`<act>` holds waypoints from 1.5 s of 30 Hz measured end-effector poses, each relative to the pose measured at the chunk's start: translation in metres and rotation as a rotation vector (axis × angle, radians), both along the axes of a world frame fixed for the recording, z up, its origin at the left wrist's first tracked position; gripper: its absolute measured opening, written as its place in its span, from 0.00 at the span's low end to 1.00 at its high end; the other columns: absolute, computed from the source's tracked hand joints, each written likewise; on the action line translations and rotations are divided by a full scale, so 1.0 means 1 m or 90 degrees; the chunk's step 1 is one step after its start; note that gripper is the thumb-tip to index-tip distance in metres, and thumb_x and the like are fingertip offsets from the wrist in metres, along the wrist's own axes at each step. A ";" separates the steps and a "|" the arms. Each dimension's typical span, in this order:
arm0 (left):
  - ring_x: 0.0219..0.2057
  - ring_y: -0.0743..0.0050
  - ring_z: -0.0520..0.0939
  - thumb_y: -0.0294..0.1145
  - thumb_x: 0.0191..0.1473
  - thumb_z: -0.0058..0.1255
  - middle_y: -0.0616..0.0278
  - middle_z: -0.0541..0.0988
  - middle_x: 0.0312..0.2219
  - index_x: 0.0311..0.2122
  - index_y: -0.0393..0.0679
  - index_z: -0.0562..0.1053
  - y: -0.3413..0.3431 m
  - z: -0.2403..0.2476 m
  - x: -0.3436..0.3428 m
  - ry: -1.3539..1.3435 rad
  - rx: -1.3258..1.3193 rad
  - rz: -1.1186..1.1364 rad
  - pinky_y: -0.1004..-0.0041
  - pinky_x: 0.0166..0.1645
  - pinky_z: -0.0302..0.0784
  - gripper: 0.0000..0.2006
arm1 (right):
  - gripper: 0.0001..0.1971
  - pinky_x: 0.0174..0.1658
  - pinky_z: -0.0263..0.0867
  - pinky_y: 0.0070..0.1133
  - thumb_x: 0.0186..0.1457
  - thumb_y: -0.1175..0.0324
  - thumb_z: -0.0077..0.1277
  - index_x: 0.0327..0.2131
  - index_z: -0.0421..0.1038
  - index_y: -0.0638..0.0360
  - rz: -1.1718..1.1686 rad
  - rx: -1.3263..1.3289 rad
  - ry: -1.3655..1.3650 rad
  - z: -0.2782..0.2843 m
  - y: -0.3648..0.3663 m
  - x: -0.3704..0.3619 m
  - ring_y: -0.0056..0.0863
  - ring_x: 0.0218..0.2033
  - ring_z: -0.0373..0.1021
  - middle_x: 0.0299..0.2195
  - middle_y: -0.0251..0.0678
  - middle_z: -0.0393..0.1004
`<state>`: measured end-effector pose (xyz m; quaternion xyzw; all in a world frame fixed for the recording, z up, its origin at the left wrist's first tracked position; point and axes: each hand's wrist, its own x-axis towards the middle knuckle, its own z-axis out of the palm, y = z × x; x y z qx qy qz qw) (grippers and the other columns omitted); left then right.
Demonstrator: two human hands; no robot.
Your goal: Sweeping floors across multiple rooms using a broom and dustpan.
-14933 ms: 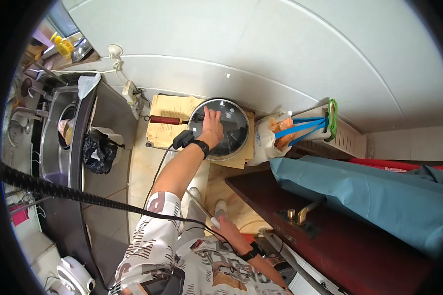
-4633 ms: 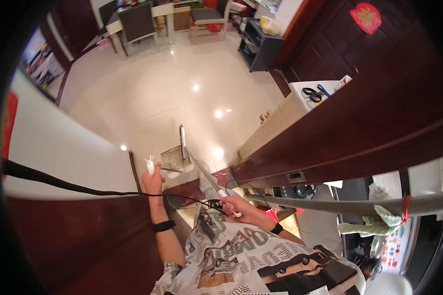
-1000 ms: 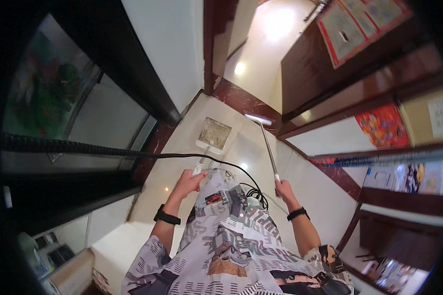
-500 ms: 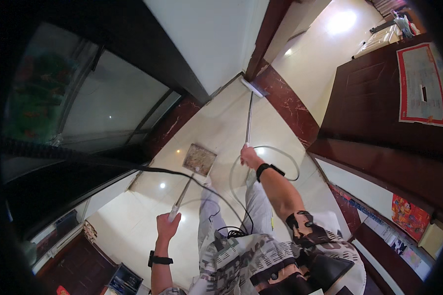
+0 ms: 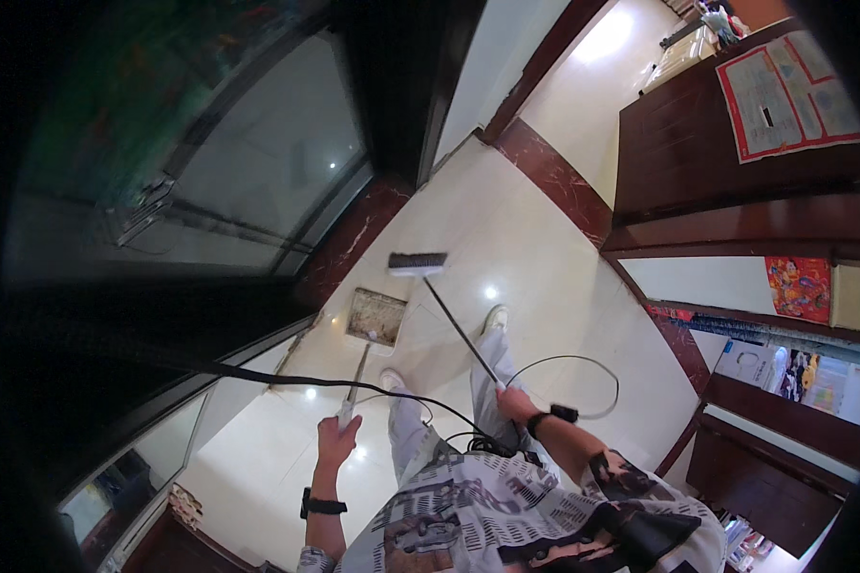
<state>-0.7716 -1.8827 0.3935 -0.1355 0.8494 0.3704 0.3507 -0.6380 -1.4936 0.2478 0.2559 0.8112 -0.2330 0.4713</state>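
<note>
My right hand [image 5: 517, 405] is closed around the upper part of a long-handled broom [image 5: 459, 328]. Its dark bristles and pale head [image 5: 417, 265] rest on the tiled floor ahead of me, angled off to the left. Low on the left, my left hand [image 5: 333, 441] grips the pale handle of a long-handled dustpan [image 5: 376, 317]. The pan lies flat on the floor, with brownish-grey dirt visible in it. The broom head is just beyond the pan's far right corner, apart from it. Both wrists carry black bands.
A black cable [image 5: 287, 379] runs from the left to my waist, and a thin cord [image 5: 617, 384] loops at my right. A dark-framed glass door [image 5: 268, 143] stands left. A dark red stone strip [image 5: 556, 174] crosses the doorway ahead. A dark wooden cabinet [image 5: 674, 134] is right.
The broom head has come back from the far wall corner toward the dustpan, and my right hand has drawn back toward my body. The dustpan stays nearly in place; my view has turned.
</note>
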 end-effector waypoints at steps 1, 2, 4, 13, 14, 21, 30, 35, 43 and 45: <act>0.09 0.69 0.73 0.43 0.47 0.52 0.59 0.69 0.06 0.12 0.38 0.70 -0.013 -0.007 0.003 0.003 -0.003 -0.012 0.69 0.17 0.66 0.21 | 0.28 0.38 0.64 0.41 0.58 0.50 0.31 0.26 0.71 0.69 -0.042 0.067 0.083 0.018 -0.022 0.019 0.54 0.33 0.69 0.28 0.58 0.71; 0.10 0.68 0.73 0.44 0.47 0.52 0.59 0.70 0.06 0.12 0.38 0.70 -0.027 -0.013 0.006 0.005 -0.007 -0.022 0.68 0.17 0.67 0.21 | 0.28 0.38 0.64 0.41 0.58 0.50 0.31 0.26 0.71 0.69 -0.040 0.061 0.078 0.030 -0.035 0.026 0.54 0.33 0.69 0.28 0.58 0.71; 0.10 0.68 0.75 0.45 0.48 0.51 0.58 0.71 0.07 0.13 0.38 0.70 -0.033 -0.014 0.003 0.020 0.003 -0.048 0.68 0.17 0.68 0.21 | 0.30 0.36 0.63 0.41 0.58 0.49 0.31 0.22 0.70 0.68 -0.094 0.062 0.146 0.046 -0.030 0.034 0.53 0.31 0.70 0.24 0.58 0.71; 0.09 0.69 0.73 0.41 0.47 0.52 0.59 0.68 0.06 0.13 0.37 0.68 -0.006 -0.025 -0.018 -0.012 0.139 -0.043 0.70 0.16 0.67 0.19 | 0.25 0.25 0.70 0.30 0.60 0.55 0.27 0.30 0.67 0.69 -0.151 0.024 0.039 -0.008 -0.009 -0.160 0.38 0.17 0.71 0.18 0.47 0.72; 0.09 0.68 0.73 0.40 0.46 0.52 0.58 0.68 0.06 0.13 0.37 0.68 -0.006 -0.023 -0.017 -0.023 0.145 -0.012 0.70 0.16 0.67 0.19 | 0.29 0.25 0.70 0.30 0.60 0.52 0.25 0.26 0.68 0.70 -0.103 0.002 0.037 -0.008 -0.026 -0.167 0.38 0.15 0.71 0.17 0.47 0.72; 0.10 0.65 0.75 0.38 0.45 0.50 0.52 0.72 0.09 0.16 0.31 0.70 0.005 -0.021 -0.015 -0.045 0.162 -0.011 0.68 0.17 0.70 0.18 | 0.31 0.24 0.69 0.34 0.59 0.51 0.26 0.21 0.70 0.70 -0.040 -0.103 -0.105 0.098 -0.133 -0.006 0.39 0.15 0.71 0.14 0.48 0.71; 0.09 0.75 0.71 0.37 0.45 0.50 0.63 0.68 0.08 0.13 0.37 0.67 0.002 -0.027 -0.009 -0.057 0.163 -0.067 0.72 0.14 0.68 0.17 | 0.31 0.16 0.64 0.28 0.58 0.47 0.32 0.20 0.67 0.70 -0.382 -0.012 -0.014 0.235 -0.073 0.066 0.34 0.11 0.68 0.13 0.46 0.68; 0.09 0.70 0.71 0.42 0.47 0.52 0.57 0.69 0.07 0.12 0.35 0.68 0.004 0.004 -0.035 0.050 0.058 -0.257 0.68 0.18 0.68 0.21 | 0.28 0.12 0.57 0.22 0.57 0.46 0.36 0.17 0.62 0.63 -0.686 -0.013 0.021 0.231 -0.066 0.125 0.24 0.08 0.60 0.10 0.35 0.62; 0.11 0.60 0.73 0.53 0.55 0.38 0.53 0.67 0.06 0.15 0.32 0.69 0.136 0.134 -0.085 0.074 0.000 -0.569 0.64 0.21 0.67 0.31 | 0.26 0.13 0.57 0.26 0.55 0.50 0.40 0.19 0.65 0.67 -1.063 0.080 0.163 0.161 0.002 0.230 0.28 0.10 0.62 0.12 0.40 0.66; 0.10 0.61 0.73 0.53 0.55 0.37 0.54 0.67 0.06 0.15 0.32 0.69 0.146 0.145 -0.093 0.113 -0.009 -0.631 0.65 0.20 0.68 0.31 | 0.27 0.16 0.62 0.29 0.55 0.51 0.38 0.20 0.66 0.71 -1.034 0.132 0.201 0.134 0.059 0.225 0.34 0.12 0.67 0.13 0.44 0.68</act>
